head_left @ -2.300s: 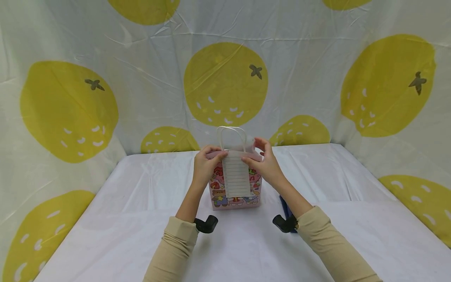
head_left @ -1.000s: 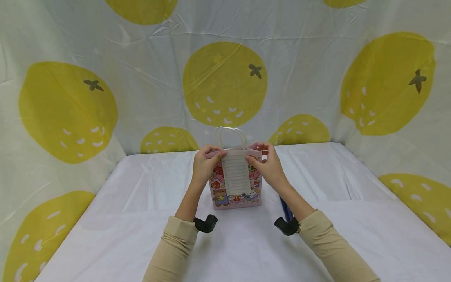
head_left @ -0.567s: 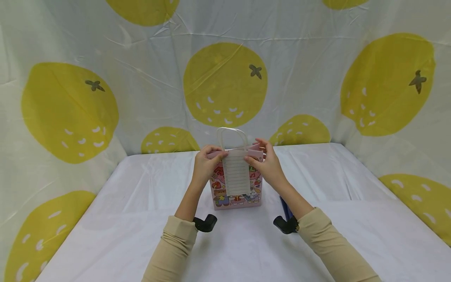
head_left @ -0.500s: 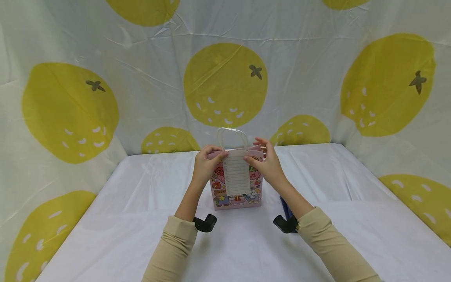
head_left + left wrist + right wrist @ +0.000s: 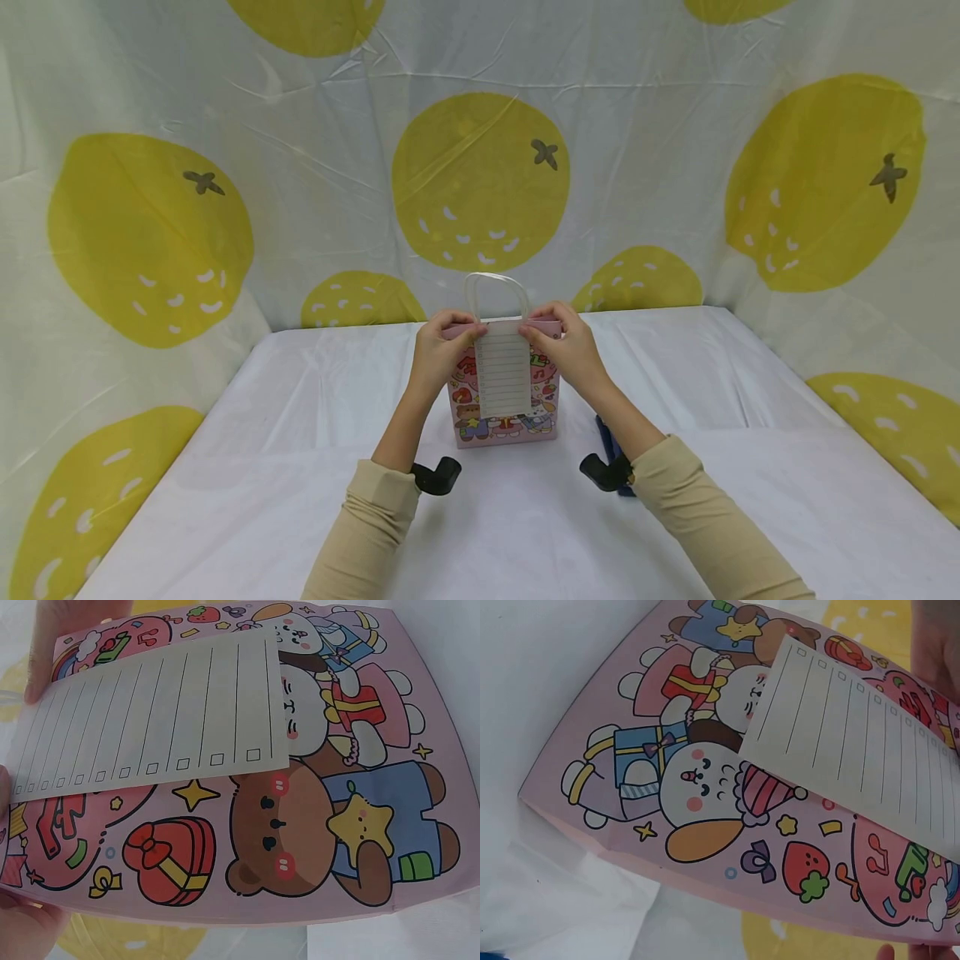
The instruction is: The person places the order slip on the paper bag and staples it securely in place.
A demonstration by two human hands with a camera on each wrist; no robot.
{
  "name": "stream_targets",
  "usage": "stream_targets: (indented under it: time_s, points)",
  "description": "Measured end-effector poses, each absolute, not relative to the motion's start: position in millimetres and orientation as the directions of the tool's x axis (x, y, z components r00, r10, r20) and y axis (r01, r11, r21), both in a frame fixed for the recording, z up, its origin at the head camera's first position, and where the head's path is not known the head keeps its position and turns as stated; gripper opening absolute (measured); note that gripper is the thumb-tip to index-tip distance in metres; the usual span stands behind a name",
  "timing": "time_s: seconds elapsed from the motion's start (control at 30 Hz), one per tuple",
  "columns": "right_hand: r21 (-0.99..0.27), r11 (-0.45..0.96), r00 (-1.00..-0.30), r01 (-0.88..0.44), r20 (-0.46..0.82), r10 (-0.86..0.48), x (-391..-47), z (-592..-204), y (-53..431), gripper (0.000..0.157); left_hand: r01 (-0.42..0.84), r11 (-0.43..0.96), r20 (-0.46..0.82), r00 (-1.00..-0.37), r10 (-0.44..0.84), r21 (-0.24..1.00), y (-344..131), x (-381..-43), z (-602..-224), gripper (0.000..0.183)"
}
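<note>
A pink gift bag printed with cartoon animals stands upright on the table, its white handle looping above the rim. Against its front hangs a narrow lined checklist sheet with small boxes down one side. My left hand pinches the sheet's top left corner at the rim, thumb in front. At the top right corner, my right hand pinches the sheet and rim likewise. Both wrist views show the sheet's lower end standing off the bag's face. The bag's inside is hidden.
A dark blue flat object lies on the white tablecloth, partly covered by my right forearm. Behind the table hangs a white curtain with yellow fruit prints. Black wrist cameras sit on both wrists.
My right fingers, raised off behind the bag's rim half a second ago, have come down onto it beside the sheet's corner. The left hand has kept its hold.
</note>
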State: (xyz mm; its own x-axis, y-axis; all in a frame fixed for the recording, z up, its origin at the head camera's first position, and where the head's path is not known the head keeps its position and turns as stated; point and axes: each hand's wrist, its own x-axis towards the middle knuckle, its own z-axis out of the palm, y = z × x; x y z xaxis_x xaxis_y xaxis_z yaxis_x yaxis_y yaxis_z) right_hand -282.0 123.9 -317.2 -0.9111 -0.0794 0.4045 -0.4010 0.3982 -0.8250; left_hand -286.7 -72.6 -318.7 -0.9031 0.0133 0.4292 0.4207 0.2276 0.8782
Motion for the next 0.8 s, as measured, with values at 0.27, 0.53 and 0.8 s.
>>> stream_targets:
  time_s: [0.27, 0.53, 0.8]
  points:
    - [-0.830, 0.380, -0.906, -0.409, 0.419, -0.061, -283.0, -319.0, 122.7, 0.034, 0.399, 0.215, 0.400, -0.916, 0.042, 0.891, -73.6, -284.8, -315.2, 0.026]
    - [-0.834, 0.368, -0.905, -0.410, 0.424, -0.047, -282.4, -319.9, 122.3, 0.033, 0.377, 0.256, 0.369, -0.926, 0.081, 0.890, -71.7, -262.1, -293.9, 0.025]
    - [-0.844, 0.373, -0.915, -0.386, 0.402, -0.037, -282.9, -319.3, 121.9, 0.034, 0.388, 0.250, 0.383, -0.921, 0.070, 0.887, -72.4, -272.9, -302.6, 0.025]
